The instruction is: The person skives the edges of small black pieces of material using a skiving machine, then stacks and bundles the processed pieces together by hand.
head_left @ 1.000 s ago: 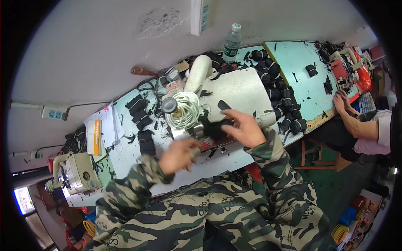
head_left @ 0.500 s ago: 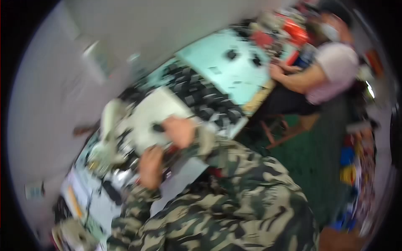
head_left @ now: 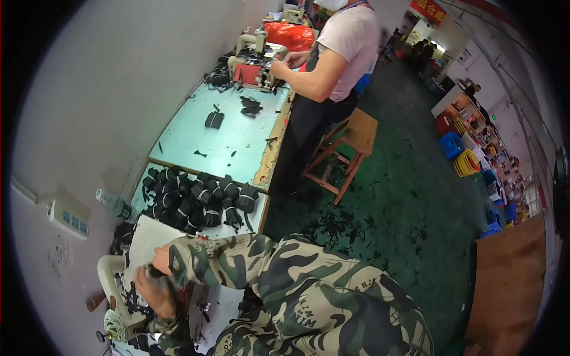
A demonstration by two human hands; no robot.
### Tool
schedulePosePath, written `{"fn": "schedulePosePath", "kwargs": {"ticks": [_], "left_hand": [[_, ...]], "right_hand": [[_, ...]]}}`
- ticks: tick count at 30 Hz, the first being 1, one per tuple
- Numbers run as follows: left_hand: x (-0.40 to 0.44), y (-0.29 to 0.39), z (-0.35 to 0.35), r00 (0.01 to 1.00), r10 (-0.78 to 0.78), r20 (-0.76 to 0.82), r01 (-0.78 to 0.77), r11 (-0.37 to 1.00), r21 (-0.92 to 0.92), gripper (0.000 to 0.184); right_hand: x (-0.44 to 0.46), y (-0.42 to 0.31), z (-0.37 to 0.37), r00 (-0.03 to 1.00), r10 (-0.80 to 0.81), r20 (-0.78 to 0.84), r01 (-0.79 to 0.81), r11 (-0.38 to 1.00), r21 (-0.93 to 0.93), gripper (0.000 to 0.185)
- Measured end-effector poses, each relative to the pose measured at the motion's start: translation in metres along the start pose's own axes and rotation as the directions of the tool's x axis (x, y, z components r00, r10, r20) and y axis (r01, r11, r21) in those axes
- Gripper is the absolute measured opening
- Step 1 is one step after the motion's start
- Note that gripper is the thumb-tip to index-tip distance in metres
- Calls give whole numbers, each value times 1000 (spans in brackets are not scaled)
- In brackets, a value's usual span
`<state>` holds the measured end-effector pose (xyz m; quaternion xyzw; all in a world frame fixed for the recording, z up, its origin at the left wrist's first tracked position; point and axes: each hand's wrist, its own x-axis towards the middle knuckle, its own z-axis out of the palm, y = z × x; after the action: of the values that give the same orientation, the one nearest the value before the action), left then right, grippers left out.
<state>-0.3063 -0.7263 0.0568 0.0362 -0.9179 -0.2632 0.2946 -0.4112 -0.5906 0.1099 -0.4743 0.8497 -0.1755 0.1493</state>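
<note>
At the left, beside the cream-coloured machine (head_left: 107, 276), your left hand (head_left: 154, 294) curls at a dark piece (head_left: 155, 272); whether its fingers are closed on it you cannot tell. Your right hand (head_left: 161, 260) is just beside, its fingertips hidden, so its grip is unclear too. The piece lies between your hands, its shape blurred. Farther right, many black bundles (head_left: 205, 197) sit heaped on the bench (head_left: 256, 221), rolled and bound with pale bands, apparently finished; how many remain is unclear.
</note>
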Motion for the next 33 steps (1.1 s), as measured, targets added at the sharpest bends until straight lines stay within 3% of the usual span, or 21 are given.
{"fn": "schedulePosePath", "kwargs": {"ticks": [1, 2, 4, 8, 10, 13, 14, 16, 17, 18, 20, 21, 22, 23, 24, 28, 31, 33], "left_hand": [[0, -5, -4, 987, -137, 88, 138, 990, -13, 73], [-2, -9, -6, 944, -261, 201, 295, 941, -167, 79], [0, 3, -5, 923, -276, 269, 363, 856, -367, 86], [4, 18, 1, 925, -322, 200, 375, 854, -360, 85], [1, 15, 0, 898, -258, 355, 417, 756, -505, 81], [1, 8, 11, 837, -508, 203, 490, 530, -692, 73], [3, 8, 9, 828, -535, 168, 507, 584, -634, 61], [0, -4, 28, 689, -649, 324, 565, 200, -801, 55], [0, 0, 38, 655, -666, 356, 543, 89, -835, 43], [-10, -49, 60, 704, -449, 550, 569, -108, -815, 33], [2, -30, 54, 584, -355, 730, 652, -329, -683, 41], [5, -17, 50, 586, -342, 735, 643, -355, -678, 45], [8, -11, 47, 583, -345, 736, 648, -349, -677, 45], [9, -5, 45, 591, -372, 716, 649, -308, -695, 46], [10, 2, 46, 609, -417, 675, 645, -237, -727, 48], [10, 20, 37, 703, -617, 354, 585, 219, -781, 53], [8, 7, 25, 780, -611, 136, 546, 558, -625, 58], [-7, -60, 37, 844, -484, 229, 535, 751, -387, 66]], "right_hand": [[3, 0, 4, 1000, 11, -12, -11, 1000, 0, 24], [4, 1, 9, 1000, 14, -28, -14, 1000, -3, 24], [5, 2, 19, 997, 26, -73, -25, 1000, 5, 24], [3, 9, 41, 976, 69, -207, -69, 998, 7, 24], [3, 9, 49, 958, 86, -273, -89, 996, 4, 24], [0, 9, 55, 939, 89, -331, -125, 988, -87, 25], [0, 10, 59, 935, 74, -347, -102, 993, -63, 26], [4, 11, 69, 919, 54, -391, -66, 998, -18, 28], [3, 7, 72, 901, 108, -420, -84, 994, 73, 28], [0, 0, 74, 880, 163, -445, -98, 981, 165, 28], [-1, 0, 81, 826, 224, -517, -122, 967, 224, 36], [-7, -2, 76, 829, 261, -494, -159, 958, 240, 36], [-11, -7, 71, 831, 297, -470, -190, 946, 262, 36], [-14, -9, 72, 764, 286, -578, -184, 956, 230, 26], [-13, -11, 71, 758, 287, -585, -182, 955, 233, 25], [-14, -10, 71, 773, 334, -540, -239, 941, 239, 23], [-2, -5, 76, 801, 370, -470, -304, 929, 211, 22], [14, -6, 88, 831, 398, -389, -369, 917, 151, 22]]}}
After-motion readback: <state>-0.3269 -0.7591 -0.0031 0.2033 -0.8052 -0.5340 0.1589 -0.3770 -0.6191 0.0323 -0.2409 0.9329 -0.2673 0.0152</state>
